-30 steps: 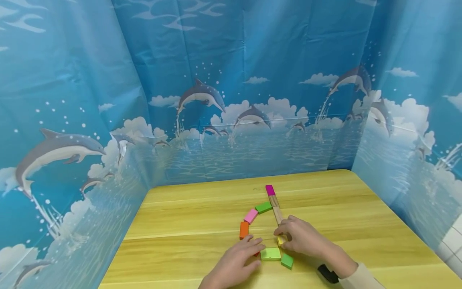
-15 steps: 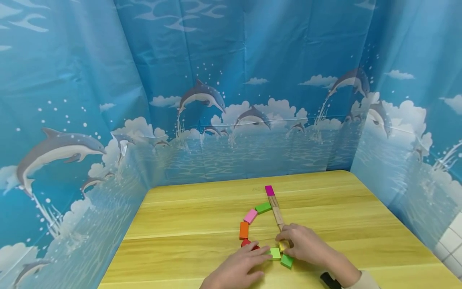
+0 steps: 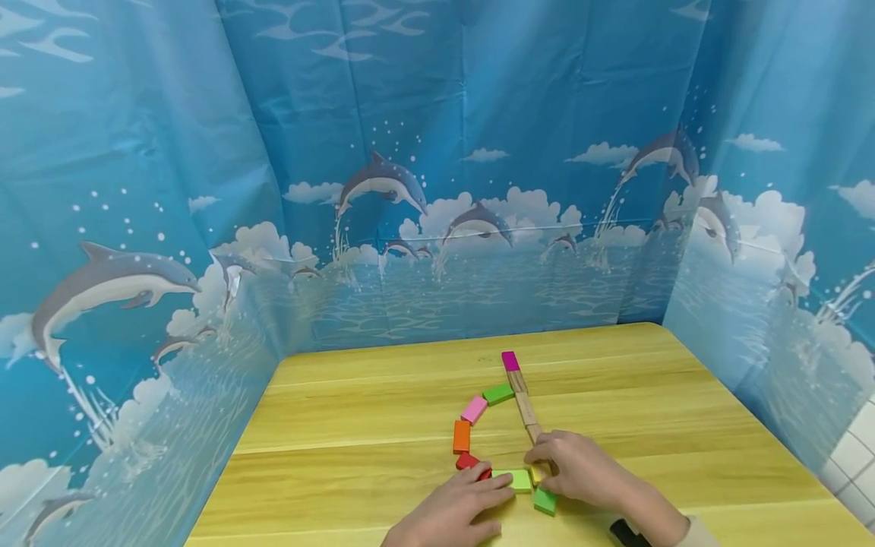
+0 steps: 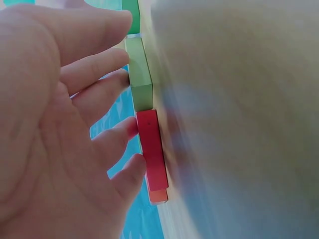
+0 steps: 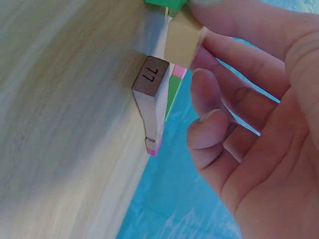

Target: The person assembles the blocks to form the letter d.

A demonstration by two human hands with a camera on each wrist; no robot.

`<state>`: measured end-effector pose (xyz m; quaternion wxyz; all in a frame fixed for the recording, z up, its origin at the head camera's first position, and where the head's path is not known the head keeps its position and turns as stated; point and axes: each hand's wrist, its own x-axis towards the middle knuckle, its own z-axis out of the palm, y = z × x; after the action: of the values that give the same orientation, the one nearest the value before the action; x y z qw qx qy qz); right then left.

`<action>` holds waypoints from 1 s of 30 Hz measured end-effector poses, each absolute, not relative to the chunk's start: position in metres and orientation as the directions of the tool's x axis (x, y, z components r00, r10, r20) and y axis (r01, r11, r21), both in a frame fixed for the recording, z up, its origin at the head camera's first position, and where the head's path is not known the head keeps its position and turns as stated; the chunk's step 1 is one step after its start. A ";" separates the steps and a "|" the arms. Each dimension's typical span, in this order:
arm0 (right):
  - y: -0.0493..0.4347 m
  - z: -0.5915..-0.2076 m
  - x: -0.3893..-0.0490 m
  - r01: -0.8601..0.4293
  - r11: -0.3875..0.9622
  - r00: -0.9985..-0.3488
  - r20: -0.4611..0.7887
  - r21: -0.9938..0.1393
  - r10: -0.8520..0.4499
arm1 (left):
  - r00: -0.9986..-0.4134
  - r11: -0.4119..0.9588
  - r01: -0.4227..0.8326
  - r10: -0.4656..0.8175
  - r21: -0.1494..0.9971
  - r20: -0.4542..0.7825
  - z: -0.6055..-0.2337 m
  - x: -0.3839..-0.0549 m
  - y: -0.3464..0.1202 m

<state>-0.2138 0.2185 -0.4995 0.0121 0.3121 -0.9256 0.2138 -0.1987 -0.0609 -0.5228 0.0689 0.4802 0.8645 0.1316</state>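
Colored blocks lie end to end in a loop on the table. With thumb and fingers, my right hand (image 3: 577,467) pinches a yellow block (image 5: 183,40), partly hidden in the head view, at the loop's near right. A green block (image 3: 544,501) sits just nearer to me. My left hand (image 3: 454,505) has its fingers extended, their tips touching the light green block (image 4: 141,74) and the red block (image 4: 153,149). A row of wooden blocks (image 3: 525,408) runs away from the right hand, with a magenta block (image 3: 510,361) at its far end.
The loop's left side has an orange block (image 3: 462,437), a pink block (image 3: 475,410) and another green block (image 3: 498,393). A black object (image 3: 625,532) lies by the right forearm. Dolphin-print curtains (image 3: 437,289) surround the wood-grain table (image 3: 328,425).
My right hand has drawn slightly nearer with the yellow block, uncovering more of the wooden row. My left hand has slid slightly right and nearer, exposing the red block.
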 end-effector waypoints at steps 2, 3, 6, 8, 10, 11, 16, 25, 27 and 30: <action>0.219 -0.499 -0.214 -0.591 0.703 -0.798 0.153 -0.396 -0.583 | -0.532 0.506 0.811 0.847 0.293 0.012 -0.523 -0.199 -0.061; 0.219 -0.498 -0.214 -0.595 0.697 -0.793 0.152 -0.400 -0.589 | -0.533 0.507 0.810 0.846 0.294 0.012 -0.523 -0.199 -0.061; 0.219 -0.496 -0.214 -0.599 0.685 -0.786 0.138 -0.415 -0.603 | -0.534 0.507 0.812 0.845 0.290 0.017 -0.523 -0.199 -0.061; 0.219 -0.496 -0.214 -0.598 0.681 -0.783 0.128 -0.422 -0.609 | -0.533 0.506 0.812 0.846 0.289 0.018 -0.523 -0.199 -0.061; 0.219 -0.495 -0.215 -0.595 0.682 -0.785 0.123 -0.425 -0.608 | -0.534 0.507 0.811 0.845 0.292 0.018 -0.523 -0.199 -0.060; 0.219 -0.495 -0.215 -0.593 0.685 -0.786 0.123 -0.424 -0.605 | -0.534 0.506 0.811 0.845 0.294 0.018 -0.523 -0.199 -0.060; 0.218 -0.495 -0.217 -0.584 0.703 -0.798 0.124 -0.406 -0.590 | -0.537 0.511 0.807 0.843 0.295 0.010 -0.524 -0.200 -0.060; 0.217 -0.499 -0.219 -0.585 0.706 -0.798 0.125 -0.399 -0.590 | -0.540 0.516 0.807 0.842 0.287 0.003 -0.525 -0.201 -0.059; 0.216 -0.501 -0.220 -0.586 0.706 -0.797 0.127 -0.399 -0.590 | -0.540 0.517 0.806 0.841 0.287 0.002 -0.526 -0.201 -0.059; 0.216 -0.502 -0.220 -0.589 0.702 -0.795 0.131 -0.400 -0.592 | -0.543 0.520 0.804 0.839 0.288 0.000 -0.526 -0.201 -0.060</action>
<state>-0.2205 0.2157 -0.5023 -0.0037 0.3201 -0.9226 0.2154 -0.2007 -0.0596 -0.5263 0.0695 0.4727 0.8691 0.1278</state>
